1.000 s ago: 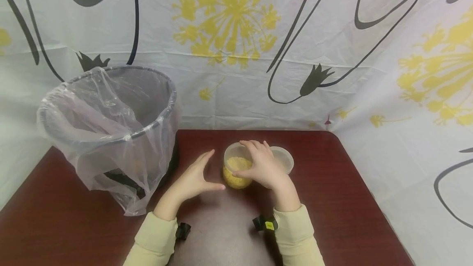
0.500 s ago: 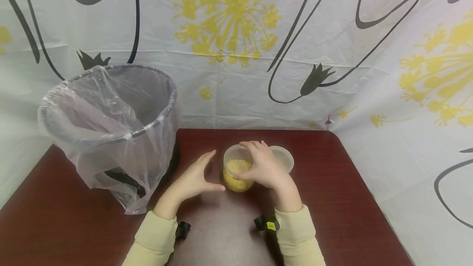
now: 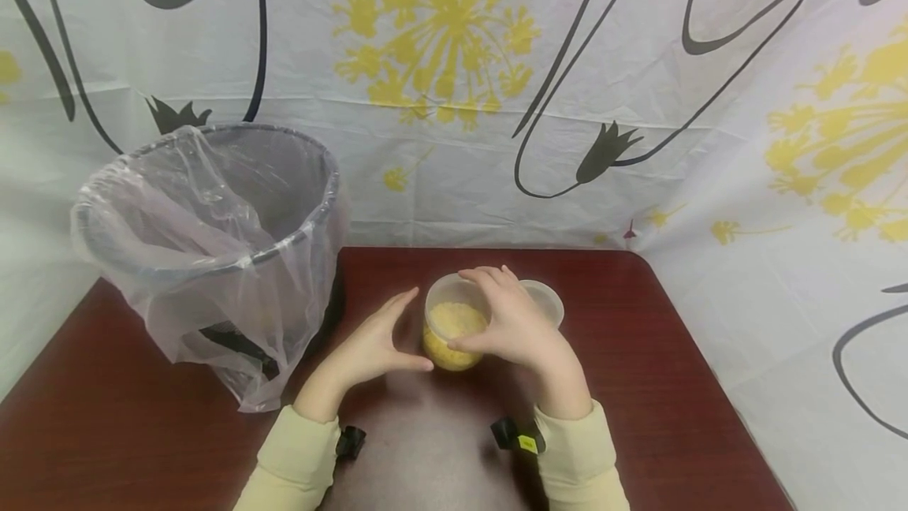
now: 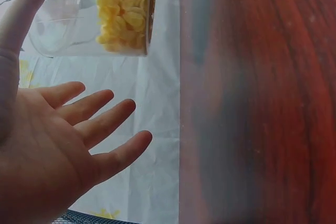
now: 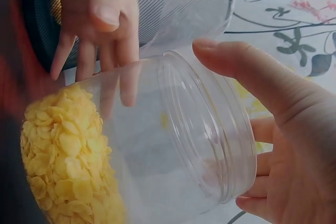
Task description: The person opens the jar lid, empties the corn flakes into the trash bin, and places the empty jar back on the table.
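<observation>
A clear plastic jar [image 3: 454,322], partly filled with yellow corn flakes [image 5: 68,156], stands open-topped in the middle of the head view. My right hand [image 3: 521,330] grips it near the rim from the right, thumb on the near side and fingers on the far side. Seen from the left wrist, the jar's base appears raised off the table. My left hand [image 3: 365,345] is to the left of the jar, fingers spread and thumb apart, with a small gap between them. Partly hidden behind my right hand lies a round translucent lid [image 3: 546,302].
At the left of the dark red table [image 3: 653,416] stands a large mesh bin [image 3: 329,180] lined with a clear plastic bag [image 3: 213,290]. A white curtain [image 3: 454,203] with flower prints hangs behind the table and along its right side.
With the jar in its grip, my right hand has shifted slightly; the jar looks a little larger and nearer the camera. My left hand has barely moved.
</observation>
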